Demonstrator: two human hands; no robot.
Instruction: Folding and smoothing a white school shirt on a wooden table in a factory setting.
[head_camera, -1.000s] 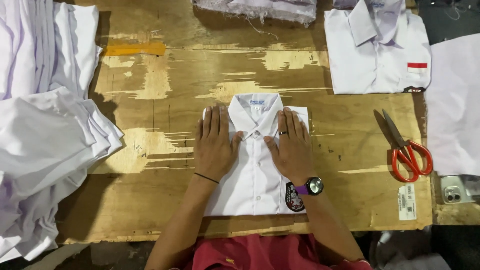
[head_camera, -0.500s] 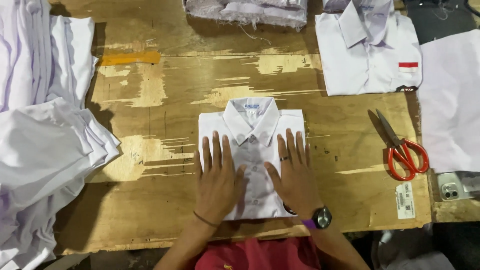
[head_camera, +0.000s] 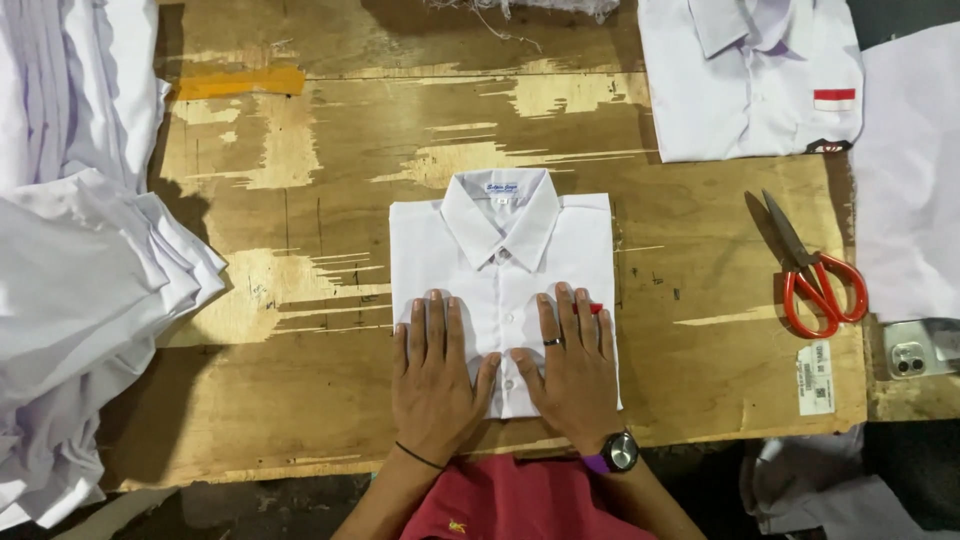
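Observation:
A folded white collared shirt (head_camera: 502, 250) lies front up in the middle of a worn wooden table (head_camera: 330, 180), collar away from me. My left hand (head_camera: 432, 375) rests flat on its lower left part, fingers spread. My right hand (head_camera: 572, 365), with a ring and a wristwatch, presses flat on the lower right part. Both palms lie on the fabric and grip nothing. A small red patch shows at the shirt's right edge beside my right fingers.
Piles of white shirts (head_camera: 70, 300) fill the left side. Another folded white shirt with a red badge (head_camera: 755, 85) lies at the back right. Red-handled scissors (head_camera: 815, 270) and a phone (head_camera: 915, 352) sit on the right, beside more white cloth (head_camera: 915, 170).
Both hands have slid down the shirt toward me, from beside the collar to its lower part, still pressing it flat.

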